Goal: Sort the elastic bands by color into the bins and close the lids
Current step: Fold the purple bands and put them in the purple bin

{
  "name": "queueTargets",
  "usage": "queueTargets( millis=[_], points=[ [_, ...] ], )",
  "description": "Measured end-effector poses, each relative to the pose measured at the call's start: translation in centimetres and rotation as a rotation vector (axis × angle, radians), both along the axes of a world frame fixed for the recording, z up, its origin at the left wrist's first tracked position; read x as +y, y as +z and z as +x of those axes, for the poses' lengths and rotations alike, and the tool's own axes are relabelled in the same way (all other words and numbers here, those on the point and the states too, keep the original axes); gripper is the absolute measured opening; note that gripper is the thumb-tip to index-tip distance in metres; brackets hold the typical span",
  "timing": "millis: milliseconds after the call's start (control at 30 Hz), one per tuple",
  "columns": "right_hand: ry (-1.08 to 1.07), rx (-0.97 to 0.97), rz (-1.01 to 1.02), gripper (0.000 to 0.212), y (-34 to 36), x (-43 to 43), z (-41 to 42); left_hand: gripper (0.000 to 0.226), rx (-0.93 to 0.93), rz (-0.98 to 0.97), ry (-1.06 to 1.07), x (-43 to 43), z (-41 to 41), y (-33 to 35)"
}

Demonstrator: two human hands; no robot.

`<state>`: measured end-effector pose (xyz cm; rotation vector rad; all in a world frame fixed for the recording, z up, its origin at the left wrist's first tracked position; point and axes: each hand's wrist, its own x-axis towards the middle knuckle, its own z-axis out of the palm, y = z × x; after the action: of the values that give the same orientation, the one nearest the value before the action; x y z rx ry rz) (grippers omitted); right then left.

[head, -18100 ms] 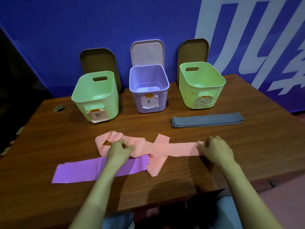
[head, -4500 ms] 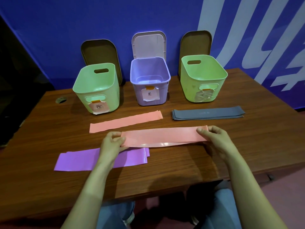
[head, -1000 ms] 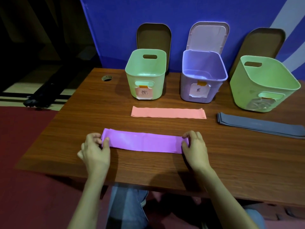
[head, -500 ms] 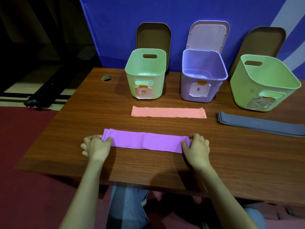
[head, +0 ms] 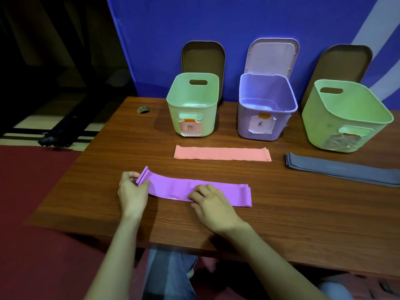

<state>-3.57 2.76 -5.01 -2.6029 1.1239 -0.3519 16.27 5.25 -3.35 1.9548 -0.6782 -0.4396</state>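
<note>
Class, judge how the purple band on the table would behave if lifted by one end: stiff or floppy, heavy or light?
Probably floppy: the purple band bends upward where the left hand pinches its end. Likely light: it is a thin, flat strip. Its stacked layers might slide apart.
</note>
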Motion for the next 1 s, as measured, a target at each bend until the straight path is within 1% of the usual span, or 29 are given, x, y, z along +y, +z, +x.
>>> queueTargets(
  millis=[67, 133, 167, 233, 300, 400, 533, 600, 667, 733, 900, 1000],
  points=[
    [-0.012, 0.040, 0.014, 0.042, -0.4, -0.2, 0.1, 0.025, 0.100, -0.077, 0.006, 0.0, -0.3, 0.8],
    [-0.018, 0.010, 0.070, 0.046, -0.3, -0.5, -0.1, 0.028, 0.235, -0.168, -0.023, -0.2, -0.5, 1.8],
    [-0.020, -0.021, 0.106, 0.044, -0.2, -0.7, -0.3, 0.029, 0.273, -0.196, -0.053, -0.3, -0.8, 2.3],
    [-0.007, -0.077, 0.170, 0.032, 0.0, -1.2, -0.5, 0.030, 0.294, -0.231, -0.130, -0.5, -1.8, 3.4],
    [0.015, -0.129, 0.205, 0.026, 0.4, -1.4, -1.0, 0.034, 0.250, -0.230, -0.218, -0.7, -3.4, 4.3],
    [-0.025, -0.205, 0.211, 0.023, 1.0, -1.5, -2.8, 0.033, 0.079, -0.153, -0.345, -1.1, -6.5, 4.8],
    [-0.284, -0.169, 0.029, 0.019, 1.3, -2.0, -7.6, 0.026, -0.099, -0.053, -0.421, -1.7, -10.2, 4.5],
    [-0.372, -0.114, -0.011, 0.021, 1.2, -2.2, -9.7, 0.024, -0.204, -0.037, -0.455, -2.1, -11.7, 4.0],
    [-0.378, -0.069, 0.018, 0.024, 0.8, -2.2, -10.9, 0.022, -0.272, -0.018, -0.488, -2.3, -13.2, 3.5],
    [-0.373, -0.084, 0.066, 0.024, 0.2, -2.2, -11.2, 0.022, -0.319, 0.025, -0.517, -2.5, -14.7, 3.1],
    [-0.433, -0.232, 0.148, 0.021, -0.7, -2.2, -11.5, 0.023, -0.349, 0.101, -0.640, -2.7, -17.7, 1.6],
    [-0.448, -0.332, 0.295, 0.020, -0.6, -2.7, -12.0, 0.028, -0.345, 0.151, -0.757, -2.6, -18.4, 0.5]
  ],
)
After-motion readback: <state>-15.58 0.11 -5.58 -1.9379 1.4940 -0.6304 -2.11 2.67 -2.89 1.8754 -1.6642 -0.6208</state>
